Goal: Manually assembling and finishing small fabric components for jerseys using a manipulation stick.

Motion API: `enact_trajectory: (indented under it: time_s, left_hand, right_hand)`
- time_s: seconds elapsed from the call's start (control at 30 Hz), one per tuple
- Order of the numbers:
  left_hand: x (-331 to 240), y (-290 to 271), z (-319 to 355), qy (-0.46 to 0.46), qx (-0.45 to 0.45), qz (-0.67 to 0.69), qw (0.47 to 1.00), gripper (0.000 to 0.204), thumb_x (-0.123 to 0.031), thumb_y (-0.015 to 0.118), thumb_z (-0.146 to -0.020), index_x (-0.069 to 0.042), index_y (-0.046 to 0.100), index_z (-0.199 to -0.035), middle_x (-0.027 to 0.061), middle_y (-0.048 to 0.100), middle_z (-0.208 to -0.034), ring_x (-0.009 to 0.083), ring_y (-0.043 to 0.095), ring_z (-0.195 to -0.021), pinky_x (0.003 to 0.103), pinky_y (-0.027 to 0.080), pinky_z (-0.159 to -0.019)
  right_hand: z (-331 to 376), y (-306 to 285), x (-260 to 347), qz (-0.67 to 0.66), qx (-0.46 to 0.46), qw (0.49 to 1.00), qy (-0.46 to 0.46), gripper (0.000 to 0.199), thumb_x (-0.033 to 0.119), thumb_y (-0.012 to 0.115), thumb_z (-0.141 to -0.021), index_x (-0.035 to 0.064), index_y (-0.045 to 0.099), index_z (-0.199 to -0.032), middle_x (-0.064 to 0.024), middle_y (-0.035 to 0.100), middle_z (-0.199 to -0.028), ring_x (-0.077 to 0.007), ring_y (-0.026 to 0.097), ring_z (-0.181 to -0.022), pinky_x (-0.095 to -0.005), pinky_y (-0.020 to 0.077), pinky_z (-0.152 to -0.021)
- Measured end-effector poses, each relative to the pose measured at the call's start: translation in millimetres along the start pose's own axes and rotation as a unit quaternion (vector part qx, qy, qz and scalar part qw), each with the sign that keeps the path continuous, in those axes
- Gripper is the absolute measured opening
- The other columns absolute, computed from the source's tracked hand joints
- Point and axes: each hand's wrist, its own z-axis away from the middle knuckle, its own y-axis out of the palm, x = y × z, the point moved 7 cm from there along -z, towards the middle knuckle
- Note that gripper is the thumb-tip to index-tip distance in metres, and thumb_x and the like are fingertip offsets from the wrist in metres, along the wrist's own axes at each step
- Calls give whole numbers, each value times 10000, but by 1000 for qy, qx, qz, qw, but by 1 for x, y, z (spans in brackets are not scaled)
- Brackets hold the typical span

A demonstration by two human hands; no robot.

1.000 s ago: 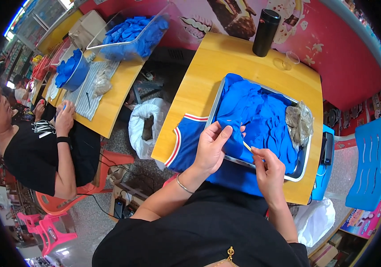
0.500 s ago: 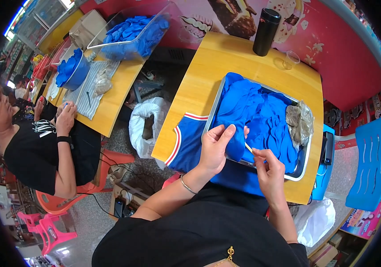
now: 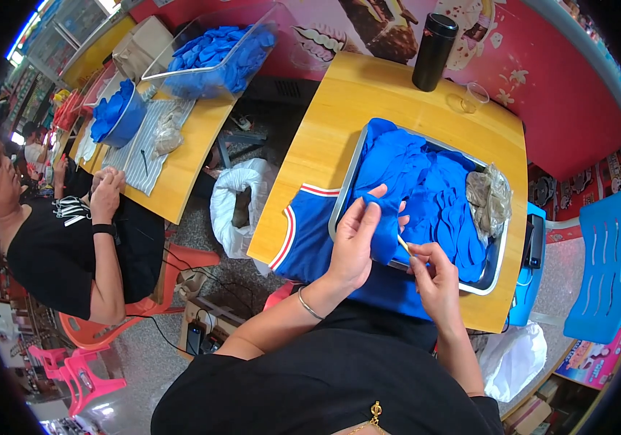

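My left hand (image 3: 352, 250) pinches a dark blue, cloth-like piece (image 3: 386, 235) between thumb and fingers, above the near edge of a metal tray (image 3: 499, 270). In my right hand (image 3: 436, 279) is a thin pale stick (image 3: 404, 246), gripped by thumb and fingertips. Its upper end reaches the edge of the held piece; whether the tip touches it or goes behind it I cannot tell. Many similar blue pieces (image 3: 434, 188) lie heaped in the tray. A crumpled clear bag with greyish contents (image 3: 488, 199) rests at the tray's right end.
A blue garment with striped trim (image 3: 303, 232) lies left of the tray. A black bottle (image 3: 434, 54) and clear cup (image 3: 476, 96) stand at the table's back. At left, a person in black (image 3: 64, 254) works beside a blue tub (image 3: 118, 119). A blue chair (image 3: 600, 264) is at right.
My left hand has turned the blue piece and lifted it slightly, its fingers now showing behind it. My right hand has shifted slightly left with the stick. The neighbour's hands have drawn together.
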Motion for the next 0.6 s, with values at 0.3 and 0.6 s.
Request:
enact_trajectory:
  time_s: [0.3,0.6]
  left_hand:
    - [-3,-1,0,8,16,17,1000,318,-252,458,-949,-46,499,-1187,169,621,-1041,247,628,-939,372,520,-816]
    - [-11,-3,1,59,-31,29,997,210,-177,536,-921,11,583,-1001,126,656,-923,134,628,-843,250,489,-781]
  right_hand:
    - [0,4,2,-29,0,1000,-5,130,3,552,-854,4,596,-976,-79,648,-816,-104,605,-654,-229,466,-585]
    - [1,12,1,-83,29,996,-18,130,36,523,-887,35,574,-1005,-12,556,-692,-23,421,-496,-167,312,-433]
